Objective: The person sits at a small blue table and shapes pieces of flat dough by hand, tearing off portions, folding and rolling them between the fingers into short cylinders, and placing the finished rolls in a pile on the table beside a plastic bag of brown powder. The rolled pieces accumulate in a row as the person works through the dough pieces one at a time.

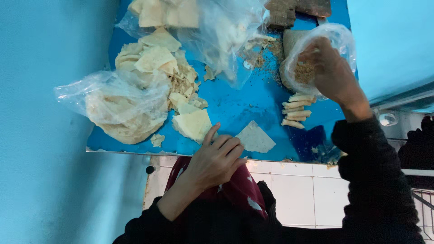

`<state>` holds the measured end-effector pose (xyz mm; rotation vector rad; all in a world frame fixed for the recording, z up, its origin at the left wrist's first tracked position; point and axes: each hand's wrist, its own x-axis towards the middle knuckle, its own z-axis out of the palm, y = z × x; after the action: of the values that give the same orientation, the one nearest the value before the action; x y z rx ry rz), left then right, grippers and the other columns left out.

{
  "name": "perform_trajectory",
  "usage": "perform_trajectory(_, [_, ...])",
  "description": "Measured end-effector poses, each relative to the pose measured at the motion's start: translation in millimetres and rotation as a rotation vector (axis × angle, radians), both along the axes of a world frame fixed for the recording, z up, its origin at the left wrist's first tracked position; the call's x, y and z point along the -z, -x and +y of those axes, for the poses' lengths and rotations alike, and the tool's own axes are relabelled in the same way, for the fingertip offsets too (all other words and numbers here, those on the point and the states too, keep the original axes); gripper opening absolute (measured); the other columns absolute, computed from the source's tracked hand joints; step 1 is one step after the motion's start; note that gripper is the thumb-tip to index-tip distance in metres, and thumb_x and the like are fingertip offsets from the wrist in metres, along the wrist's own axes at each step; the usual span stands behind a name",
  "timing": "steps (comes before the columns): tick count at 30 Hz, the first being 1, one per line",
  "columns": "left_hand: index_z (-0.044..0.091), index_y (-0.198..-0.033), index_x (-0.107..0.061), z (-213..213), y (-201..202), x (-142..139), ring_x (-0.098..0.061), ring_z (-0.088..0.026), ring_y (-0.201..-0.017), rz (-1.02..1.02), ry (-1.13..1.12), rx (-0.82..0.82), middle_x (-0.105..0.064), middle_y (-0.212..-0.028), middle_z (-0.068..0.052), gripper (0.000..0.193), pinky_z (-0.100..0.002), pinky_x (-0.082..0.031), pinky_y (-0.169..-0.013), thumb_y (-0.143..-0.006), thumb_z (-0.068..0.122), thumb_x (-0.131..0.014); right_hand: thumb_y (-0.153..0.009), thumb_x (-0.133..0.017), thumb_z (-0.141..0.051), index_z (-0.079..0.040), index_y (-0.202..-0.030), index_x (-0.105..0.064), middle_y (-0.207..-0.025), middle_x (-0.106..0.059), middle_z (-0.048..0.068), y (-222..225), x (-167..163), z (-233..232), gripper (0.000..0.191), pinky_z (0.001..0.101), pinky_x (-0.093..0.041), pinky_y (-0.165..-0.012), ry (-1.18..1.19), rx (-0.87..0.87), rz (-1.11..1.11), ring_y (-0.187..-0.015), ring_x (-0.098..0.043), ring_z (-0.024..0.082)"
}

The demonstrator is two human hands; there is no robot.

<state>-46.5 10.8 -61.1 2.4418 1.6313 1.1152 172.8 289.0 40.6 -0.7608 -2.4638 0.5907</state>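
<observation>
The left hand (217, 158) comes up from about six o'clock, its black sleeve bent at the wrist, and rests at the near edge of the blue table (235, 106). The fingers are loosely curled and spread, not clenched; the fingertips (216, 129) point toward twelve o'clock and touch the edge of a pale square pastry sheet (194, 124). It grips nothing. Just beside it, at three o'clock of the fingertips, a single triangular pastry sheet (255, 138) lies flat on the blue surface, apart from the hand.

The right hand (332, 72) reaches in from about four o'clock, forearm stretched long in a black sleeve, wrist angled toward eleven o'clock. It is pushed inside a clear plastic bag (337, 36) of brownish crumbly filling (305, 72), the fingers bunched in the crumbs; whether they have pinched any up I cannot tell.

At six o'clock of that bag lie four rolled pastries (296, 110), stacked side by side. At nine o'clock of the left hand's sheet sits a heap of pastry sheets in a plastic bag (122, 108), with a loose pile of cut pastry pieces (162, 58) toward twelve o'clock. Crumbs (264, 56) are scattered near the top of the table.
</observation>
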Motion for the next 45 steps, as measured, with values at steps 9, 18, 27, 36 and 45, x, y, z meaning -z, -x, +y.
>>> perform_trajectory(9, [0.007, -0.109, -0.066, 2, -2, 2, -0.059, -0.024, -0.111, -0.012, 0.007, 0.007, -0.063, -0.111, -0.006, 0.031, -0.062, -0.029, -0.121, -0.092, 0.032, -0.075, -0.093, -0.062, 0.006, 0.002, -0.135, -0.043, -0.114, -0.069, 0.029, -12, 14, 38, 0.046, 0.0541, -0.057, -0.078, -0.230, 0.221, -0.465, -0.103, -0.069, 0.046])
perform_trajectory(18, [0.007, -0.112, -0.066, 0, 0, -3, -0.059, -0.025, -0.112, -0.105, 0.061, 0.024, -0.063, -0.112, -0.005, 0.030, -0.061, -0.029, -0.123, -0.092, 0.026, -0.077, -0.086, -0.070, -0.003, 0.013, -0.134, -0.040, -0.081, -0.067, 0.034, 17, 18, 17, 0.059, 0.0538, -0.056, -0.066, -0.203, 0.121, -0.385, -0.076, -0.069, 0.049])
perform_trajectory(27, [-0.001, -0.117, -0.063, 1, -4, -1, -0.059, -0.037, -0.121, -0.249, -0.072, -0.162, -0.058, -0.126, -0.016, 0.025, -0.045, -0.051, -0.106, -0.095, 0.010, -0.071, -0.097, -0.067, -0.012, 0.021, -0.143, -0.028, -0.074, -0.065, 0.032, 27, 20, 13, 0.069, 0.0547, -0.055, -0.059, -0.358, 0.232, -0.502, -0.068, -0.067, 0.048])
perform_trajectory(36, [-0.005, -0.106, -0.060, 11, -14, 0, -0.058, -0.036, -0.110, -0.163, -0.036, -0.263, -0.055, -0.127, -0.019, 0.026, -0.045, -0.051, -0.093, -0.092, 0.013, -0.073, -0.096, -0.076, -0.009, -0.005, -0.135, -0.042, -0.111, -0.071, 0.017, -6, -31, -33, 0.051, 0.0403, -0.057, -0.096, 0.445, 0.293, -0.039, -0.111, -0.073, 0.024])
perform_trajectory(45, [-0.002, -0.099, -0.059, 15, -22, -15, -0.058, -0.036, -0.105, -0.214, 0.071, -0.295, -0.055, -0.121, -0.018, 0.018, -0.046, -0.049, -0.091, -0.089, 0.007, -0.072, -0.088, -0.075, -0.002, -0.002, -0.116, -0.044, -0.100, -0.078, 0.011, 33, 27, -158, 0.041, 0.0354, -0.060, -0.077, 0.317, -0.028, -0.076, -0.094, -0.079, 0.025])
